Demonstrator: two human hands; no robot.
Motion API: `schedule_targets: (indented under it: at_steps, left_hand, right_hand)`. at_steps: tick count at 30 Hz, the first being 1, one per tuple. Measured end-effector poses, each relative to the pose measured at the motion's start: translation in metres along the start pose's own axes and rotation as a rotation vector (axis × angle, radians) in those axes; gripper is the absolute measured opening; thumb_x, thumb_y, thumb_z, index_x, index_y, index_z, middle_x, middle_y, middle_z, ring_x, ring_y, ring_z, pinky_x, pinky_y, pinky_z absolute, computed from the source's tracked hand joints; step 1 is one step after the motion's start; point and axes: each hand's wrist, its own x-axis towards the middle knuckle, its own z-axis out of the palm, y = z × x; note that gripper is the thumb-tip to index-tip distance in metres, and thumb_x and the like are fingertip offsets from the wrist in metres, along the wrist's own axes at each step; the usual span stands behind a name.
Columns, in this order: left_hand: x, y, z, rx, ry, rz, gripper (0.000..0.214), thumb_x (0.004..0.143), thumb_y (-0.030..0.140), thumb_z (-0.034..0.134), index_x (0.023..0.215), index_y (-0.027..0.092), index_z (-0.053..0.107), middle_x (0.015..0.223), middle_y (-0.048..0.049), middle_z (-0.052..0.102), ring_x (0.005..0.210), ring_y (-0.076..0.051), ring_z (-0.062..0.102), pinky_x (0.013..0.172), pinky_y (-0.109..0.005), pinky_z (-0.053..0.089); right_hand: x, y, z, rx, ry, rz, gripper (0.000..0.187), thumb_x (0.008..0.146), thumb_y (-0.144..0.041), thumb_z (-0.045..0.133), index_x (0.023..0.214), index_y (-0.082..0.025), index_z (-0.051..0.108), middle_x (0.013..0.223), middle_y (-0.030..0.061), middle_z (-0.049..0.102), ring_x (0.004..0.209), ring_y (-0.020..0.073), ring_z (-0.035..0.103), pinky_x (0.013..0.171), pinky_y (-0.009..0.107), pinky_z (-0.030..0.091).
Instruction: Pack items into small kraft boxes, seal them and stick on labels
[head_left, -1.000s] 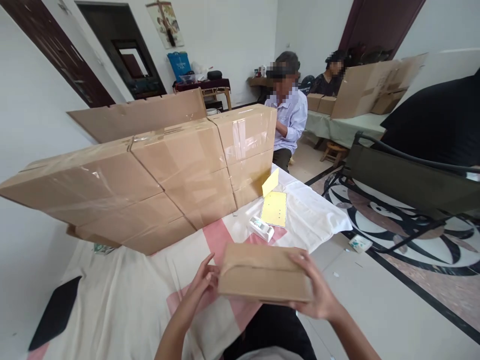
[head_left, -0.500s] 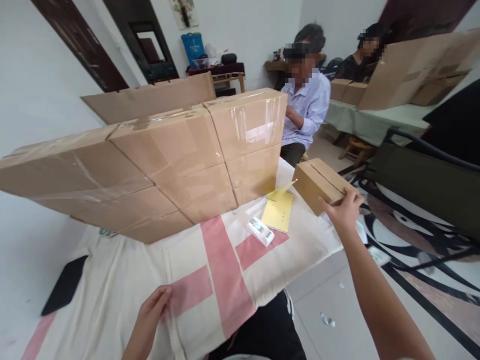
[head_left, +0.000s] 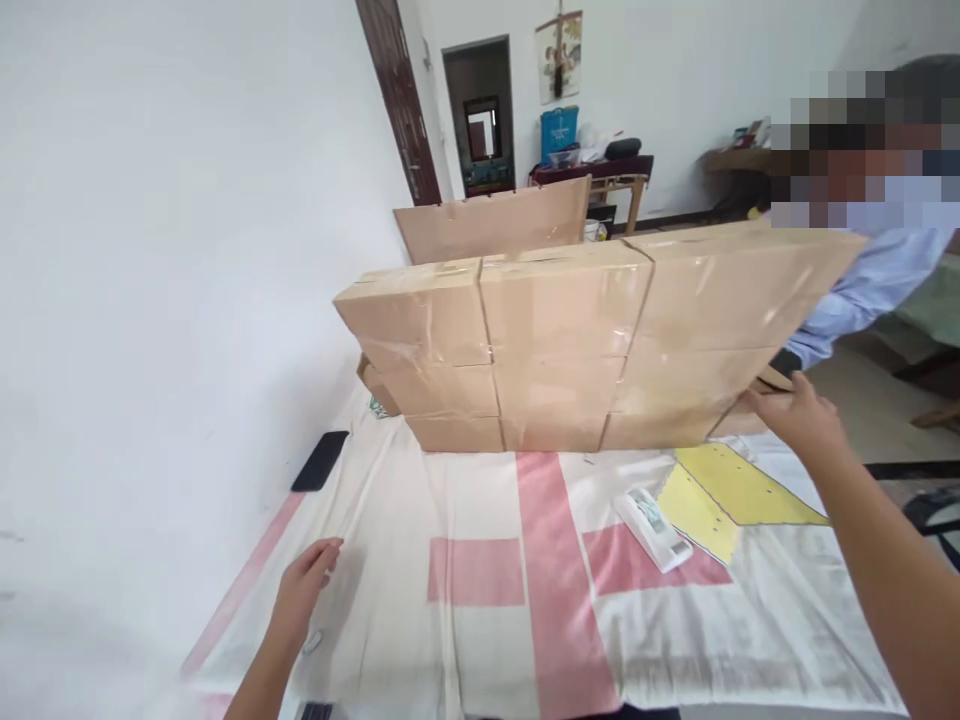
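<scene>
Head view: the small cardboard box (head_left: pixel 741 420) has changed place. A second ago it sat between both hands close to the person; then the right hand alone carried it outward; now it is at the far right, at the end of a wall of taped cardboard boxes (head_left: pixel 559 330), partly hidden behind that wall. The right hand (head_left: pixel 806 420) reaches across with thumb and fingers around the box's near end, and appears to be grasping it. I judge the carrying nearly over and the letting go not yet done.

On the left, the left hand (head_left: pixel 306 582) hovers low near the cloth-covered worktop (head_left: pixel 480 500), holding nothing, its fingers loosely curled.

Between the hands, right of the middle, lies a white oblong object (head_left: pixel 654 530), just beside a creased yellow card (head_left: pixel 742 490). To the far left, by the white wall (head_left: pixel 187 250), is a flat black slab (head_left: pixel 320 461). Beyond the box wall rises a cardboard sheet (head_left: pixel 495 225); at far right another person's pale lilac sleeve (head_left: pixel 862 300) shows behind the boxes.
</scene>
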Motion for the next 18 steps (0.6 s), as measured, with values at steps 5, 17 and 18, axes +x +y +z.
schedule_targets:
  at_steps: [5,17,18]
  left_hand:
    - [0.119,0.026,0.018,-0.100,0.045,0.091,0.061,0.070,0.071,0.074,0.100,0.018,0.070,0.085,-0.0039,0.066,0.081,-0.021,0.061,0.070,-0.033,0.051]
    - [0.269,0.058,0.127,0.074,0.141,0.113,0.049,0.095,0.045,0.064,0.137,0.020,0.058,0.159,-0.0120,0.043,0.152,-0.036,0.029,0.124,-0.066,0.017]
    - [0.270,0.053,0.131,0.100,0.141,0.129,0.048,0.096,0.045,0.062,0.136,0.019,0.059,0.159,-0.0122,0.044,0.153,-0.035,0.027,0.125,-0.066,0.015]
  right_hand:
    - [-0.085,-0.145,0.018,0.087,0.274,-0.170,0.054,0.089,-0.050,0.058,0.137,-0.025,0.051,0.135,0.0237,0.050,0.117,0.0435,0.059,0.088,0.062,0.053]
    - [-0.221,-0.578,0.272,0.046,-0.827,-0.580,0.080,0.093,-0.035,0.053,0.165,-0.018,0.021,0.173,0.0172,0.016,0.115,0.0311,0.069,0.091,0.042,0.058]
    - [-0.215,-0.591,0.295,0.006,-0.850,-0.459,0.084,0.093,-0.036,0.054,0.166,-0.018,0.018,0.173,0.0169,0.016,0.123,0.0315,0.065,0.095,0.041,0.057]
